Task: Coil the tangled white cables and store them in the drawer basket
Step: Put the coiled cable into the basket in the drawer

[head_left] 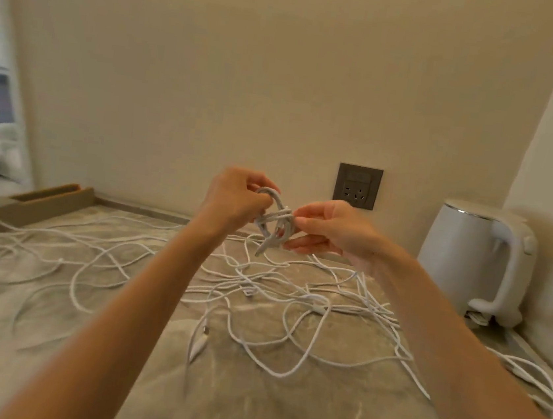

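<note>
No legible text, brand, number or sign found. Wall socket faceplate point(357, 186), white kettle point(463, 251): no readable markings.

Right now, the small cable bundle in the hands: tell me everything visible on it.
The cable bundle is a small coil of thin white cord, several loops with turns wrapped crosswise round its middle. It is held roughly upright above the counter. The left hand grips its upper loop; the right hand pinches the wrap on its right. A short end hangs below.
</note>
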